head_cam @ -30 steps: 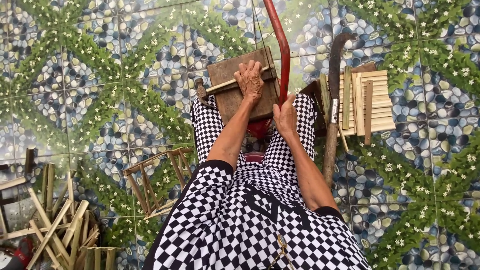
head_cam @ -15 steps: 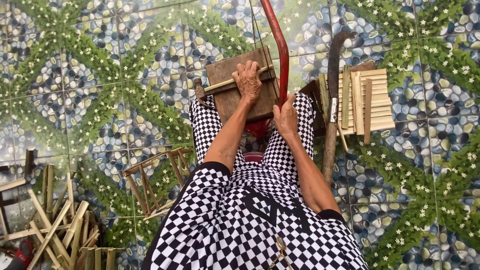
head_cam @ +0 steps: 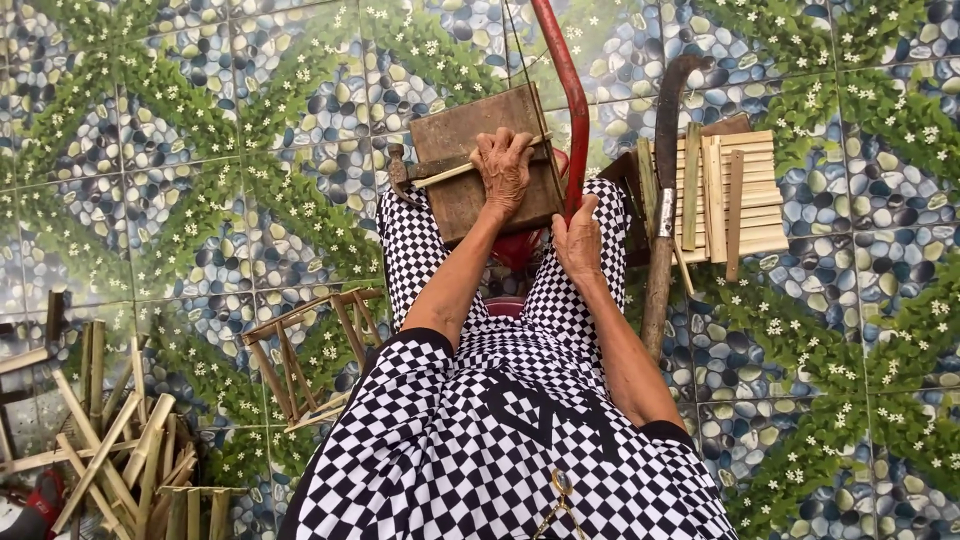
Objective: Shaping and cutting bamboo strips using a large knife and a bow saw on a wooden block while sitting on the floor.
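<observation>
We look down on a tiled floor [head_cam: 200,200] printed with blue-grey pebbles and crossing bands of green leaves. Daylight falls evenly across it.

Both forearms bare, reaching toward 12 o'clock from short checkered sleeves. Left hand [head_cam: 505,170]: palm down, fingers curled over and pressed flat, wrist straight. Right hand [head_cam: 580,240]: at 4 o'clock of the left, lower, fingers wrapped closed in a grip, thumb up. Elbows slightly bent.
</observation>
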